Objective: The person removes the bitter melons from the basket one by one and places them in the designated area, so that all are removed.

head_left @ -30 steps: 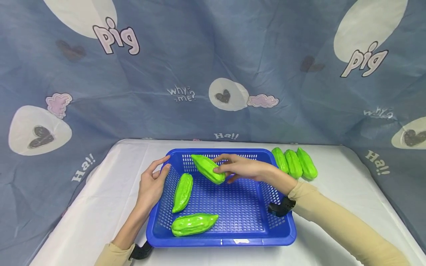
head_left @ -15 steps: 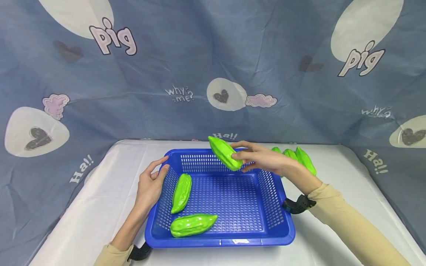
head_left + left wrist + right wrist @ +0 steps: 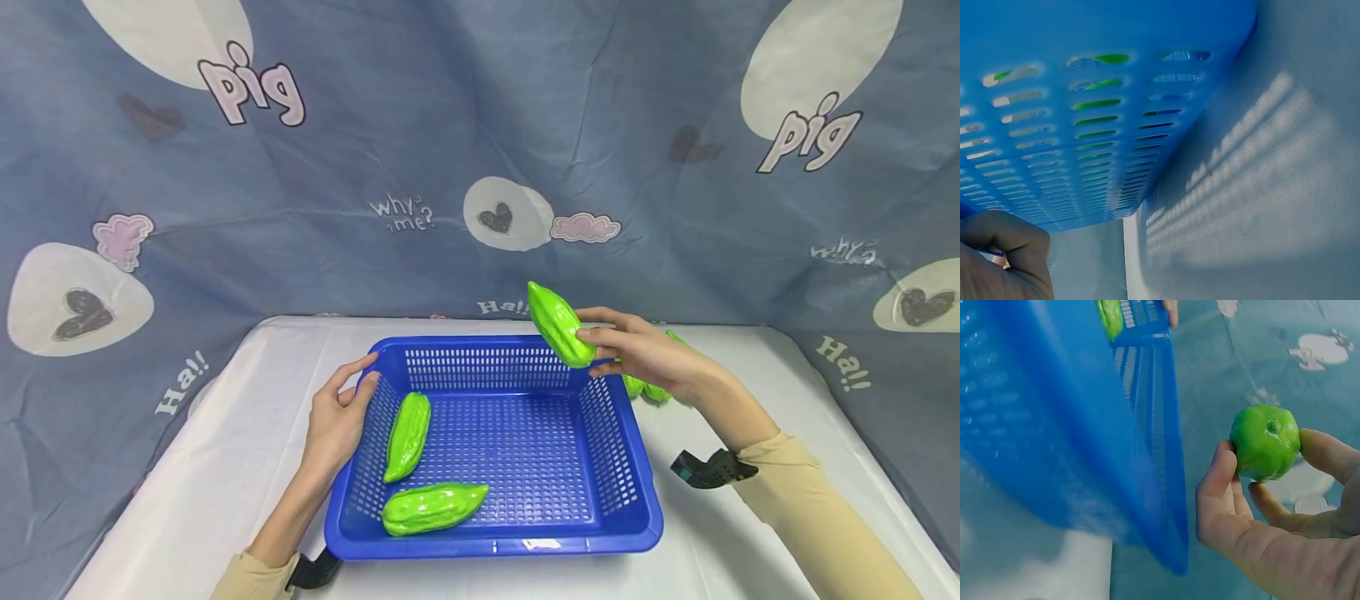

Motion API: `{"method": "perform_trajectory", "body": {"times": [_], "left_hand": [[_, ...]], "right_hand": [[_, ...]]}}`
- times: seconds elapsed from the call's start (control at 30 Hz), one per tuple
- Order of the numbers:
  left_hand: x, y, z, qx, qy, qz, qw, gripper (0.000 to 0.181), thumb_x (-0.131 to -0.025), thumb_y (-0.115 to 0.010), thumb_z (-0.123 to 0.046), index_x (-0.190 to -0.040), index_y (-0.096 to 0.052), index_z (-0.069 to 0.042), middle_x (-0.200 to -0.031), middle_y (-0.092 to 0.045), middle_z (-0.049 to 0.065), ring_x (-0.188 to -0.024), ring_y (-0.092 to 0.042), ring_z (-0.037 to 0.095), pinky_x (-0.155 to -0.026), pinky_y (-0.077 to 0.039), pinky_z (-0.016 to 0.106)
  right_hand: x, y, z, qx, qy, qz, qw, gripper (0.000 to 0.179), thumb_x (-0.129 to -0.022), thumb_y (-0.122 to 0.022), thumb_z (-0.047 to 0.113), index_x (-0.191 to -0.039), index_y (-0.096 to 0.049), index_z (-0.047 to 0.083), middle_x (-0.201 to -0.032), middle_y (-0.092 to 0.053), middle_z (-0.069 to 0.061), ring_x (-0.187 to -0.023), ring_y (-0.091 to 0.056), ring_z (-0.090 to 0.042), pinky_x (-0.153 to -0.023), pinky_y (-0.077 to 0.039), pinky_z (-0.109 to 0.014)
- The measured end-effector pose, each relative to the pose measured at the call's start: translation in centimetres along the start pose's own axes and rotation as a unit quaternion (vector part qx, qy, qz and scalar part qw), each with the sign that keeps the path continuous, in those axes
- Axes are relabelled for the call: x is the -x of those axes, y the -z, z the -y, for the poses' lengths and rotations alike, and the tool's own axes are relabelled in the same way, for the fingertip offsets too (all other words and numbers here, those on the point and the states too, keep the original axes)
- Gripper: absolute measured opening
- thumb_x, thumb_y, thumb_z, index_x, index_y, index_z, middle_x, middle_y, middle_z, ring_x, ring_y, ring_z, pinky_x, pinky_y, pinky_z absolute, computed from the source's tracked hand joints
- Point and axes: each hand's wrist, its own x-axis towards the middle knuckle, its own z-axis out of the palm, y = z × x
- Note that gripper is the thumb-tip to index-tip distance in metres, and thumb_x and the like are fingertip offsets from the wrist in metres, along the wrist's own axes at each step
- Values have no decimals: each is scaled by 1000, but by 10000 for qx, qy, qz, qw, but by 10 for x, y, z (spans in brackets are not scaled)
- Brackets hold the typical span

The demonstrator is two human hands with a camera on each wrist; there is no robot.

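A glossy green bitter gourd [image 3: 558, 325] is pinched at its blunt end between the thumb and fingers of my right hand [image 3: 652, 354], above the basket's far right corner. Its pointed tip aims up and left in the head view; in the right wrist view the gourd's [image 3: 1265, 442] stem end faces the camera. My left hand [image 3: 333, 421] grips the left rim of the blue plastic basket [image 3: 450, 547]. Inside the basket lie two more gourds: one along the left wall [image 3: 408, 437], one near the front [image 3: 435, 509].
Several green gourds [image 3: 657, 393] lie on the white-covered table [image 3: 742, 467] just right of the basket, mostly hidden behind my right hand. A blue printed cloth [image 3: 420, 275] hangs behind the table.
My right hand has lifted the gourd from inside the basket and carried it up and to the right, toward the far right corner. The left hand stays at the rim.
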Motion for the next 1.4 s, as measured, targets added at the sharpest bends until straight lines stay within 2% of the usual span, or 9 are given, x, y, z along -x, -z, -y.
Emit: {"method": "perform_trajectory", "body": {"times": [0.23,0.57,0.77,0.9,1.03,1.1,1.2,1.27,1.4], "left_hand": [[0,1,-1,10,48,8,10000,42,-112,-58,-43,-153,-59,-32,-86,-80,-2,-58,-68,9,-50,-53,25],[1,1,0,24,-43,-3,10000,42,-112,-59,-42,-152,-60,-30,-88,-82,4,-60,-70,11,-52,-55,26],[1,1,0,14,-57,-14,10000,43,-112,-59,-43,-152,-60,-30,-85,-80,2,-58,-68,9,-51,-54,26],[1,0,0,41,-44,-2,10000,42,-112,-59,-43,-152,-60,-30,-85,-80,1,-58,-68,9,-51,-54,25],[1,0,0,63,-26,14,10000,42,-112,-59,-42,-152,-60,-30,-86,-80,0,-59,-68,9,-51,-54,26],[1,0,0,62,-31,9,10000,42,-112,-59,-42,-152,-60,-30,-84,-80,-1,-58,-68,9,-51,-54,25],[1,1,1,53,-39,6,10000,42,-112,-59,-42,-152,-60,-30,-82,-79,-3,-57,-67,9,-50,-53,25],[0,1,1,75,-38,15,10000,42,-112,-59,-42,-152,-59,-30,-82,-79,-4,-58,-68,9,-50,-53,25],[0,1,1,100,-20,34,9999,42,-112,-59,-41,-153,-59,-31,-85,-81,-3,-59,-70,9,-51,-54,26]], "right_hand": [[16,21,-12,-370,6,-217,9991,63,-115,-49,28,-167,-22,4,-120,-62,1,-107,-69,-14,-97,-61,-29],[32,42,-33,-698,14,-446,9966,59,-116,-49,24,-165,-21,6,-126,-60,-1,-112,-72,-15,-104,-62,-35],[42,60,-47,-844,69,-597,9946,48,-116,-49,23,-159,-30,14,-131,-57,1,-117,-71,-15,-108,-60,-35],[49,72,-56,-721,18,-758,9945,49,-116,-48,25,-161,-29,15,-151,-42,-5,-119,-69,-11,-107,-59,-31],[56,82,-63,-573,-2,-831,9949,68,-117,-46,27,-170,-10,4,-171,-11,-20,-120,-66,-1,-106,-59,-26],[58,87,-67,-651,-23,-892,9939,73,-117,-46,26,-170,-4,0,-172,-10,-20,-119,-66,1,-106,-59,-26],[61,96,-74,-764,-20,-985,9922,76,-117,-47,24,-170,0,-3,-167,-19,-18,-118,-66,1,-106,-59,-28],[64,103,-79,-827,-30,-1051,9910,78,-117,-47,23,-170,2,-3,-167,-19,-20,-117,-67,0,-105,-60,-27],[71,117,-88,-893,-18,-1105,9899,79,-118,-44,24,-170,8,-4,-177,7,-28,-116,-65,3,-103,-59,-23]]}}
